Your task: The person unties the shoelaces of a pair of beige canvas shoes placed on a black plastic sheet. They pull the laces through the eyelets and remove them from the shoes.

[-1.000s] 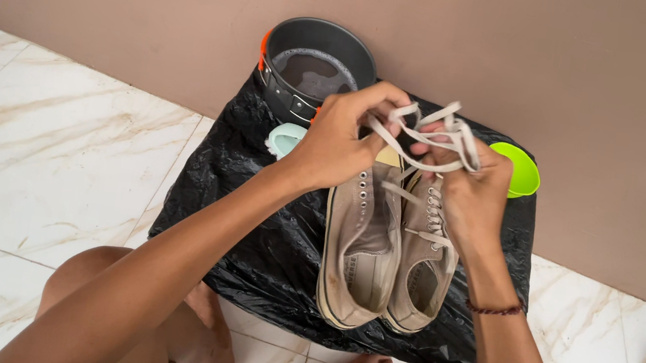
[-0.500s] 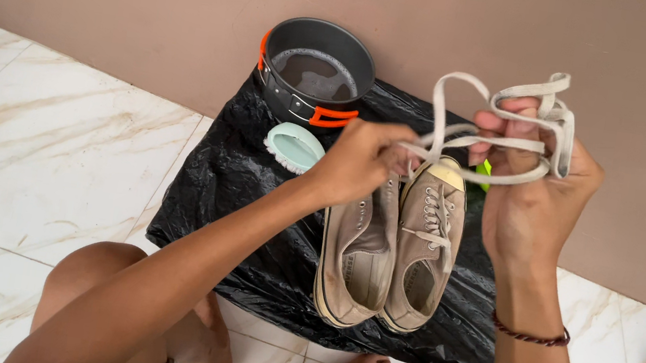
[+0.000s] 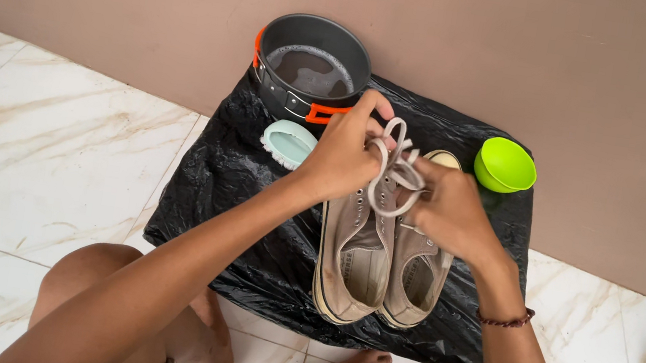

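Apparently, in the head view, both hands met above the pair of grey-brown sneakers (image 3: 380,258) on the black plastic sheet (image 3: 252,197). The left hand (image 3: 344,155) and right hand (image 3: 447,209) were each closed on a bundle of pale shoelaces (image 3: 393,171). Laces looked already out; the shoes stood unwashed beside the water pot (image 3: 309,73), brush (image 3: 288,142) and green bowl (image 3: 505,164).

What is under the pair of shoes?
The shoes lie on a crumpled black plastic sheet spread over the marble floor. The sheet hides the floor beneath them.
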